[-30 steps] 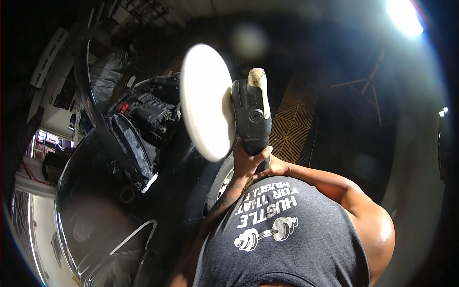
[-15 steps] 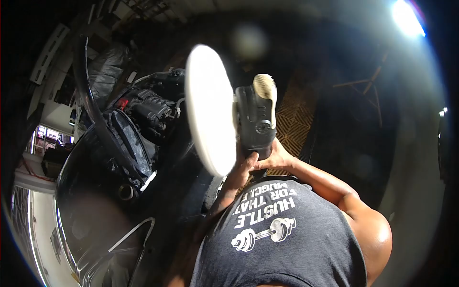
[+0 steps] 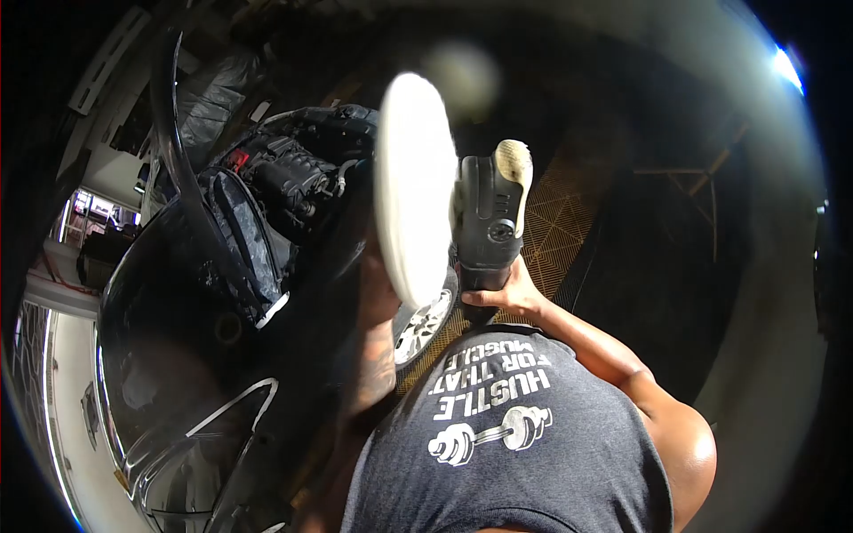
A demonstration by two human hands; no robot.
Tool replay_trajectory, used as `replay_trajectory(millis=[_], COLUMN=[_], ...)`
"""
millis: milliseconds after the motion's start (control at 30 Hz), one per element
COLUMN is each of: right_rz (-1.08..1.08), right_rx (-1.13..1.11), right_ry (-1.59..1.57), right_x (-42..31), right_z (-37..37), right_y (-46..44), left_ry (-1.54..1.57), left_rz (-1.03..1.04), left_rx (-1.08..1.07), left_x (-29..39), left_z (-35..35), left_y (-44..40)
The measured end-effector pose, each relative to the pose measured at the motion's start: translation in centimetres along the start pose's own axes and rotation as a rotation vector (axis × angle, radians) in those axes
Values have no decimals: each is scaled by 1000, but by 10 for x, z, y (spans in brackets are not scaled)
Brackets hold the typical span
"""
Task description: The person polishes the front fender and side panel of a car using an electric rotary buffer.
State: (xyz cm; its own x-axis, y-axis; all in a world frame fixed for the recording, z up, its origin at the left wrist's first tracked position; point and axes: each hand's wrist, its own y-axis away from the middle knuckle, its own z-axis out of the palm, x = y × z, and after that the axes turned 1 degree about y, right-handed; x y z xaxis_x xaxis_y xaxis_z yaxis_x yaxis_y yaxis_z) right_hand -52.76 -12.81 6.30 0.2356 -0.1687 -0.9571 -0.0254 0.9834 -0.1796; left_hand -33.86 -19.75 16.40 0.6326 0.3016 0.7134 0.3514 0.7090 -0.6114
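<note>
A black polisher point(image 3: 489, 218) with a tan grip patch at its top is held upright in front of my chest. Its round white pad point(image 3: 413, 186) faces left and blurs slightly at the edges. My right hand point(image 3: 506, 293) is closed around the narrow lower part of the polisher's body. On the other side, my left hand point(image 3: 377, 289) is raised beside the pad, between it and the black car. The pad covers its fingers, so I cannot see whether they touch anything.
To the left stands a glossy black car point(image 3: 169, 311) with its engine point(image 3: 289, 173) exposed. A wheel point(image 3: 425, 324) shows beneath the pad. Patterned brown floor tiles point(image 3: 564, 213) lie beyond the polisher, and a thin-legged wooden stand point(image 3: 702, 176) is at right.
My left hand has left the polisher's base and moved left, behind the pad. The polisher appears slightly farther right in view, still in my right hand.
</note>
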Motion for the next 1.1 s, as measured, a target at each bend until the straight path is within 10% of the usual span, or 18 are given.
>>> replay_trajectory(millis=[467, 733, 867, 1000, 1100], right_rz=[77, -111, -110, -15, -64], right_rx=[-11, 27, -31, -75, -84], right_ry=[0, 63, 28, 84, 100], right_x=[-8, -21, -46, -84, -100], right_z=[6, 1, -12, -21, -21], right_y=[-3, -13, -34, -45, -42], left_ry=[165, -681, 159, 79, 214], left_rz=[-295, -60, -380, 5, -43], left_rx=[85, 55, 615, -373, 90], left_x=[-46, -33, 0, 1, 3], left_z=[-60, -51, -26, -66, -92], left_y=[8, -14, -53, -49, -41])
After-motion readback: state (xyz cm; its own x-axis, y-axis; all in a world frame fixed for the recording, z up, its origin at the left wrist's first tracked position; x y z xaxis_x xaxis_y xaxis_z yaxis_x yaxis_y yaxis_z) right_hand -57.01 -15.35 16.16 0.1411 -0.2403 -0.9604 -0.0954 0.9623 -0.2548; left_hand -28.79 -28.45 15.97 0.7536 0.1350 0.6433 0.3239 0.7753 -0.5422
